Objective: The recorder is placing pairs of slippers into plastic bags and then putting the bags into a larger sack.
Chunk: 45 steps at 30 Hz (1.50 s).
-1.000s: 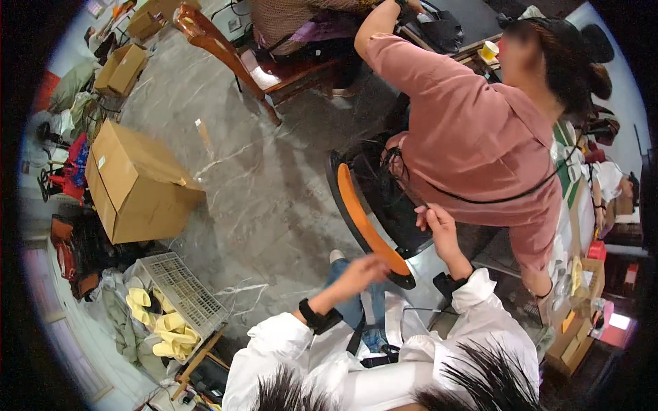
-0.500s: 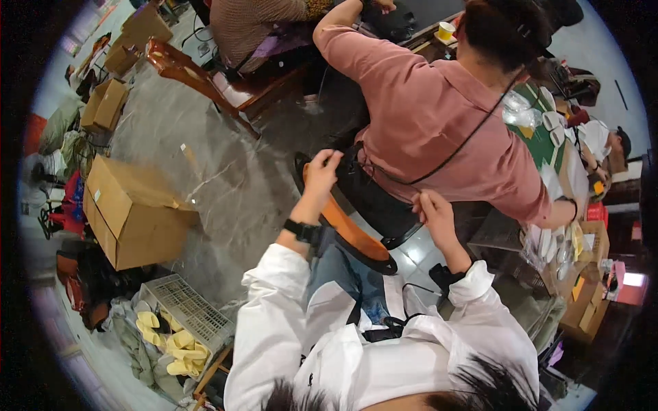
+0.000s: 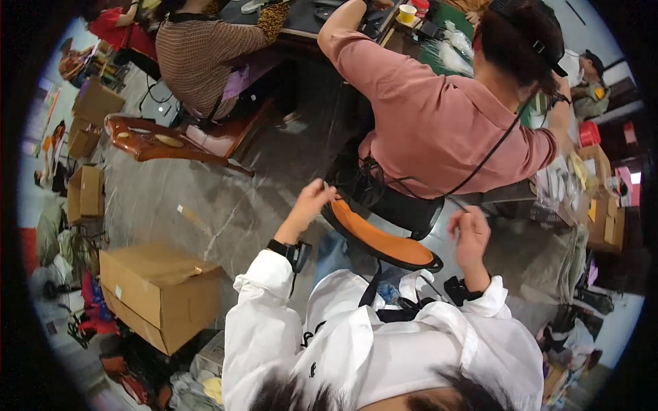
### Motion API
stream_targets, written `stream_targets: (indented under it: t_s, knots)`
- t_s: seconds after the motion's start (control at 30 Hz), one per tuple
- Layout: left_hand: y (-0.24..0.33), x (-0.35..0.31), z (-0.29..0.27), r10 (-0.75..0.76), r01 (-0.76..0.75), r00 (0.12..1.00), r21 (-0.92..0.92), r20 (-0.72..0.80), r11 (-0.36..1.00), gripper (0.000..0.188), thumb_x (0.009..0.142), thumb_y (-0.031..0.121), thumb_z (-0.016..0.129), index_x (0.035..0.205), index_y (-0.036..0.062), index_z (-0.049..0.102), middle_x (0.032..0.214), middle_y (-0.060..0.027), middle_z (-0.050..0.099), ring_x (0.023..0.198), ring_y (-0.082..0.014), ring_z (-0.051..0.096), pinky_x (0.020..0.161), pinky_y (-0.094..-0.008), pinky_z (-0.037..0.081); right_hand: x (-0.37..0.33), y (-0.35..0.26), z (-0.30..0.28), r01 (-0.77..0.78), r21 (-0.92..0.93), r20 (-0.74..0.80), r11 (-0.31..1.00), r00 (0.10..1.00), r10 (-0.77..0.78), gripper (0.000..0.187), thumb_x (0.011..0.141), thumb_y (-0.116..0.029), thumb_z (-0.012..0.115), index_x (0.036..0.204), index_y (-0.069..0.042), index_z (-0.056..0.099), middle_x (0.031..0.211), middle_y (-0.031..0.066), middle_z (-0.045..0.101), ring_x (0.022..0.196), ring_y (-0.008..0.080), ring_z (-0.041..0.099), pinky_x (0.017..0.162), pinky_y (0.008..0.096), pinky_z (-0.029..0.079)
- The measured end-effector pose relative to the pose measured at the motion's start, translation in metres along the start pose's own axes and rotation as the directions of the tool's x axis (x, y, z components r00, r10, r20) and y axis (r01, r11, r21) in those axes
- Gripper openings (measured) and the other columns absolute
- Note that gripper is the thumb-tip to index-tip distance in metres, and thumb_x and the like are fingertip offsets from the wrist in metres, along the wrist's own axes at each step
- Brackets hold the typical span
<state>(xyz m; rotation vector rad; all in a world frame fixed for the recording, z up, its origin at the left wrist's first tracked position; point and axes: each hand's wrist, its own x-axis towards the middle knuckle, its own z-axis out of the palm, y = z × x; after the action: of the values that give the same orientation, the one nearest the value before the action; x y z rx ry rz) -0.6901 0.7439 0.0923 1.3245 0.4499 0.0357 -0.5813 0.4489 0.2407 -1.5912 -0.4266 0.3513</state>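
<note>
A long curved band point(image 3: 377, 236), orange inside with a black rim, stretches in front of my body. My left hand point(image 3: 315, 201) is closed in a pinch at its upper left end. The band's other end, with a small hole in its black tip, sits left of and below my right hand point(image 3: 471, 236). My right hand is raised apart from the band, its fingers curled together; what they hold, if anything, is too small to make out. Below the band are my jeans point(image 3: 332, 257) and white shirt.
Close ahead, a co-worker in a pink shirt point(image 3: 439, 123) sits on a black seat point(image 3: 411, 214) at a table. Another person in a brown patterned top point(image 3: 199, 61) sits ahead left, near a carved wooden chair point(image 3: 171, 140). A cardboard box point(image 3: 161, 294) stands at my left.
The band now lies flatter and farther right, with its orange inside facing up more. My right hand has moved right and slightly down. My view has shifted, showing more of the table ahead.
</note>
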Motion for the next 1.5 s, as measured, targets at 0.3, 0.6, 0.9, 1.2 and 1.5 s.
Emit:
stream_targets:
  t_s: [0.3,0.6,0.9,1.2,1.5]
  knots:
    - [-0.034,0.029,-0.030,-0.253,0.193,0.934,-0.241,-0.251,0.951,0.023,0.092,0.028,0.044,0.083,0.0067,0.045,0.074,-0.0045,0.054,0.073,-0.0151,0.056,0.068,-0.0300,0.049,-0.037,-0.104,-0.073,0.342,0.054,-0.504,0.938,0.821,-0.270,0.026,0.089,-0.024,0.049,0.074,-0.004,0.042,0.076,0.0092,0.048,0.101,0.0294,0.049,0.101,0.0442,0.027]
    - [-0.020,0.087,-0.085,-0.177,0.064,0.860,-0.243,-0.479,0.968,0.022,0.094,0.026,0.038,0.085,0.0069,0.045,0.070,-0.0058,0.055,0.058,-0.0153,0.054,0.055,-0.0307,0.049,-0.096,-0.125,-0.190,0.491,0.305,-0.522,0.816,0.803,-0.288,0.028,0.090,-0.018,0.048,0.066,-0.004,0.042,0.074,0.0084,0.046,0.106,0.0324,0.043,0.107,0.0489,0.013]
    - [-0.023,0.096,-0.047,0.165,0.089,0.851,0.447,-0.498,0.890,0.046,0.077,0.007,0.062,0.118,-0.0004,0.042,0.095,-0.0132,0.055,0.087,-0.0253,0.055,0.076,-0.0334,0.044,-0.084,-0.102,-0.108,0.231,0.044,-0.203,0.972,0.955,-0.218,0.031,0.084,-0.031,0.053,0.074,-0.001,0.052,0.083,0.0102,0.052,0.094,0.0272,0.045,0.100,0.0474,0.021]
    - [0.105,0.004,0.130,0.583,-0.764,0.583,0.137,0.567,0.631,0.057,0.080,0.025,0.058,0.129,0.0059,0.037,0.136,-0.0137,0.033,0.129,-0.0309,0.025,0.105,-0.0413,0.016,-0.048,-0.076,-0.076,0.239,0.170,-0.006,0.956,0.970,-0.242,0.038,0.082,-0.034,0.056,0.060,-0.004,0.051,0.066,0.0049,0.046,0.075,0.0206,0.040,0.086,0.0397,0.029]
    - [0.082,-0.019,0.125,0.373,-0.814,0.446,0.195,0.814,0.547,0.031,0.077,0.035,0.062,0.071,0.0064,0.055,0.072,-0.0119,0.055,0.087,-0.0345,0.055,0.085,-0.0433,0.041,-0.065,-0.066,-0.076,0.034,-0.233,0.090,0.972,0.996,-0.013,0.035,0.071,-0.028,0.061,0.051,-0.004,0.046,0.057,0.0024,0.046,0.069,0.0186,0.044,0.087,0.0382,0.030]
